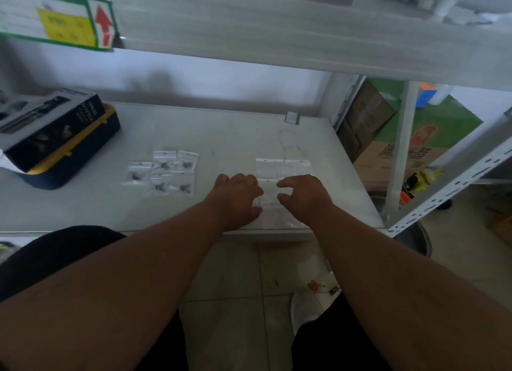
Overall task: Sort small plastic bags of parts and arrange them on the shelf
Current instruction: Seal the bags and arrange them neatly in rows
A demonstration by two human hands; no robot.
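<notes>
Two hands: my left hand (pixel 235 196) and right hand (pixel 304 196) rest curled, fingertips on clear bags (pixel 282 168)
Grip: cannot tell
Dark-part bags (pixel 163 172): left, on shelf (pixel 235 132)

soft daylight, motion blur throughout, wide-angle edge distortion

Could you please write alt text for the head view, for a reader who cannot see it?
A person's left hand and right hand, fingers curled, rest on clear plastic bags near the front edge of a white shelf. To the left lie five bags of dark parts, and farther left a black box on a dark case.
</notes>
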